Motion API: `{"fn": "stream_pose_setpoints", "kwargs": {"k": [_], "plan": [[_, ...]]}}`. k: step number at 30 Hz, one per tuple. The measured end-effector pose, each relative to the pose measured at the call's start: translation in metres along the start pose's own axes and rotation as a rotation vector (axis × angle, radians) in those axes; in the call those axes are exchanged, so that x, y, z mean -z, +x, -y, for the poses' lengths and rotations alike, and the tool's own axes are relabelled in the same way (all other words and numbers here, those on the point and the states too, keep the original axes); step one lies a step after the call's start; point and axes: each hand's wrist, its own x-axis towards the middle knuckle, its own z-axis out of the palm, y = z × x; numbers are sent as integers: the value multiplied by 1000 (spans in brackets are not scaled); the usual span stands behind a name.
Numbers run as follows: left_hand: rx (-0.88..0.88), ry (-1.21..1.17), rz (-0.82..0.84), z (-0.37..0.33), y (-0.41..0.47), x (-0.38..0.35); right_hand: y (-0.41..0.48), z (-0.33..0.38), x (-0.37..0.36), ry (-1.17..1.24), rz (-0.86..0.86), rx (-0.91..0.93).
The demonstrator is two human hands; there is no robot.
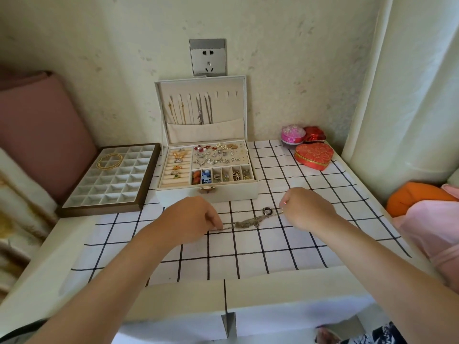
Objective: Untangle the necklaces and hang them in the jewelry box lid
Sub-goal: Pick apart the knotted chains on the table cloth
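while left hand (191, 217) and right hand (306, 209) pinch opposite ends of tangled necklaces (248, 222), i judge gentle pull best; hard tug may tighten them beside ring pendant (267, 211).

You have soft, even daylight, brightest on the pale cream curtain (409, 83) at right. Shadows on the white desk (62, 256) are faint, diffuse. Wide-angle lens bows straight lines toward the edges. Fine detail slightly soft; corners softest.
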Motion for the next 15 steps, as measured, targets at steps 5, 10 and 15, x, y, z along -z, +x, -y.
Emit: {"fn": "stream_pose_setpoints", "kwargs": {"k": [5, 10, 15], "plan": [[10, 128, -40, 2, -6, -3, -11, 5, -5, -54, -22, 249], [3, 222, -25, -3, -3, -2, -14, 25, -22, -5, -129, 695], [-11, 277, -95, 0, -5, -7, -8, 34, -41, -13, -149, 805]]}}
